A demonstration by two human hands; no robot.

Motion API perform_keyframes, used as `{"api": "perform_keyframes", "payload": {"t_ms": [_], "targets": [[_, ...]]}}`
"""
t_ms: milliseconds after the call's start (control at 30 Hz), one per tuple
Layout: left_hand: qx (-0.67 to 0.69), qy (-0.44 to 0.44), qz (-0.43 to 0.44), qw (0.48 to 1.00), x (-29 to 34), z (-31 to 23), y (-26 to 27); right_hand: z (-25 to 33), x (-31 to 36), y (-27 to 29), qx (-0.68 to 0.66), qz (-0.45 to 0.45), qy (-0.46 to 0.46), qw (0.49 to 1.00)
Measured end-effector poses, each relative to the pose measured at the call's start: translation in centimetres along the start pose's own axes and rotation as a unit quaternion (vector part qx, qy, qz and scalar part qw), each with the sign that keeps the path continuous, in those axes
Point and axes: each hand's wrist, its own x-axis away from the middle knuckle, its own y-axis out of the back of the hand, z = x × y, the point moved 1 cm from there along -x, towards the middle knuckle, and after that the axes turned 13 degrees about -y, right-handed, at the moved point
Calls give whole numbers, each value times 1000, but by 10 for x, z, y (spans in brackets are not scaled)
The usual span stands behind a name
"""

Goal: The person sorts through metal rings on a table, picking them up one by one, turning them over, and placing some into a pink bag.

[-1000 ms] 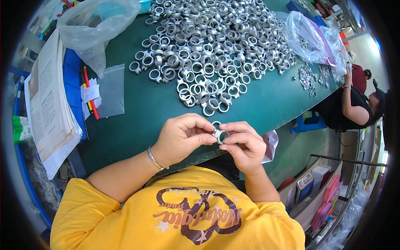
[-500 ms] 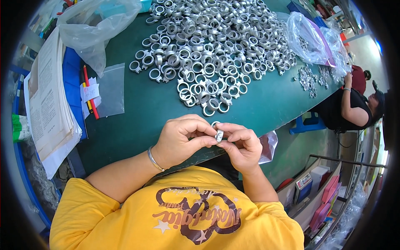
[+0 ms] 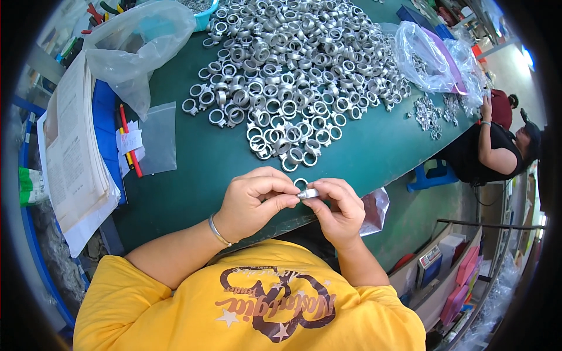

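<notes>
A silver metal ring with a small lug (image 3: 308, 193) is pinched between my two hands over the table's near edge. My left hand (image 3: 250, 202) grips its lug end between thumb and fingertips. On the opposite side, my right hand (image 3: 336, 212) closes thumb and fingers on the band, hiding part of it. Just beyond the fingertips, another ring (image 3: 300, 182) lies on the green table (image 3: 193, 175). Farther back spreads a large heap of similar metal rings (image 3: 287, 76), its nearest pieces a short way past my hands.
To the left are papers (image 3: 76, 158), a blue tray (image 3: 106, 117), red and yellow pens (image 3: 130, 149) and a clear bag (image 3: 137, 52). Small metal parts (image 3: 427, 111) lie at the right. A person in black (image 3: 494, 152) sits beyond, near a blue stool (image 3: 433, 175).
The held ring has turned from nearly upright to lying more sideways between my fingers. Another ring now shows more fully beyond my fingertips. Both hands stay close together.
</notes>
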Motion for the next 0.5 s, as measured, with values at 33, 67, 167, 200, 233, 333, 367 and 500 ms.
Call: {"api": "perform_keyframes", "payload": {"t_ms": [33, 67, 167, 200, 233, 333, 367, 500], "targets": [[14, 1, -9, 1000, 0, 2, 0, -1, 1, 0, 1, 7, -3, 1000], [28, 1, -19, 999, 0, 2, 0, -2, 2, 1, -23, 13, -10, 1000], [64, 33, -45, 996, -2, -2, -2, 0, -1, 3, -10, 0, 40, 999], [75, 48, -53, 995, -2, -4, -3, 0, -1, 3, -9, -5, 42, 999], [99, 69, -57, 991, -2, -4, -3, -1, -1, 2, -8, -10, 45, 999], [167, 131, -71, 975, -1, 0, -1, 4, -1, -1, -34, -35, 35, 998], [187, 150, -74, 968, 0, 2, 0, 6, -1, -2, -46, -46, 28, 997], [206, 174, -74, 960, -1, 4, 0, 9, 0, -9, -51, -45, 76, 995]]}}
